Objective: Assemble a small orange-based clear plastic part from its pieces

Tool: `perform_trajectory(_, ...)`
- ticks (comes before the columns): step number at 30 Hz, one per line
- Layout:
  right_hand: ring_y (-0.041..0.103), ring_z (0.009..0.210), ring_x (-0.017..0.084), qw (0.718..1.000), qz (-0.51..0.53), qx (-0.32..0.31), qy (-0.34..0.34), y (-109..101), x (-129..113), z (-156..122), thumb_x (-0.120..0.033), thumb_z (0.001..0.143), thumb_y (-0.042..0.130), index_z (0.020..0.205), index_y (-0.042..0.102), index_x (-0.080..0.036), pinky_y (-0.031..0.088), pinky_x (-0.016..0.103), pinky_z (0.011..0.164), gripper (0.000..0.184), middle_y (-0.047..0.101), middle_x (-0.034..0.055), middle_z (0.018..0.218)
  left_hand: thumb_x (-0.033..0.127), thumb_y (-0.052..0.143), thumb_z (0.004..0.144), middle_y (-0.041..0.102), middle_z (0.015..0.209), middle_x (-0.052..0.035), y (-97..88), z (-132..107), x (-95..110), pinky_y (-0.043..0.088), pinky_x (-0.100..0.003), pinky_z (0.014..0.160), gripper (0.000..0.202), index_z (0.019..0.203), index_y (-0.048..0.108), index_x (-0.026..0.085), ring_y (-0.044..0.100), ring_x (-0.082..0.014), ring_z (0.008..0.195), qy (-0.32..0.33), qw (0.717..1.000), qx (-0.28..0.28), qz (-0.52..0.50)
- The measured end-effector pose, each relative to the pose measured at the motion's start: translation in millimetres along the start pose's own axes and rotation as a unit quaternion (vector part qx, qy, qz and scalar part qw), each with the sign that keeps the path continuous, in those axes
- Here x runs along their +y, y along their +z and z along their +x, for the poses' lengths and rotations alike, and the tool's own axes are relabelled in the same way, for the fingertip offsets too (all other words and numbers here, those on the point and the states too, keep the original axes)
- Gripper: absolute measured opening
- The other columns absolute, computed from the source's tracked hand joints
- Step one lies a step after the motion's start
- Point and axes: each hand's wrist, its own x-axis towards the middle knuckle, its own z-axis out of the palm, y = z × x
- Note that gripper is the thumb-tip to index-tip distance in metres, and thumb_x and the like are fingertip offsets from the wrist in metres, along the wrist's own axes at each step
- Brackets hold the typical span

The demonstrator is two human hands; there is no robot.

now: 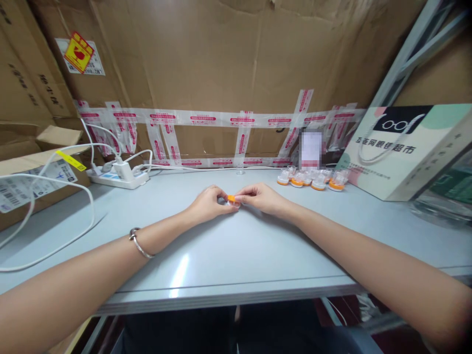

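Both my hands meet at the middle of the grey table. My left hand and my right hand pinch one small orange and clear plastic piece between their fingertips, just above the tabletop. My left wrist wears a thin silver bangle. A cluster of several similar clear pieces with orange bases stands on the table behind my right hand, apart from it. A single tiny clear piece sits near the back edge.
A white power strip with plugs and white cables lies at the back left. Cardboard boxes stand at the left; a taped cardboard wall closes the back. A printed paper bag lies at the right.
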Motion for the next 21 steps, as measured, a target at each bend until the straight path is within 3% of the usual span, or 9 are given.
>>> perform_trajectory(9, 0.06, 0.073, 0.017, 0.999, -0.046, 0.006, -0.007, 2.3, 0.6, 0.0, -0.043, 0.072, 0.058, 0.081, 0.07, -0.016, 0.045, 0.025, 0.066, 0.032, 0.07, 0.0037, 0.077, 0.059, 0.06, 0.059, 0.061, 0.087, -0.0042, -0.7, 0.6, 0.4, 0.041, -0.029, 0.075, 0.048, 0.079, 0.065, 0.016, 0.056, -0.0199, 0.082, 0.007, 1.0, 0.004, -0.002)
perform_trajectory(21, 0.062, 0.083, 0.017, 0.992, -0.101, 0.018, -0.069, 3.9, -6.7, -5.6, -0.03, 0.071, 0.062, 0.081, 0.069, -0.018, 0.047, 0.029, 0.079, 0.017, 0.067, 0.0052, 0.091, 0.052, 0.062, 0.059, 0.06, 0.093, -0.0047, -1.8, 0.7, -0.1, 0.041, -0.03, 0.078, 0.045, 0.086, 0.065, 0.017, 0.055, -0.0206, 0.087, 0.013, 1.0, -0.018, -0.016)
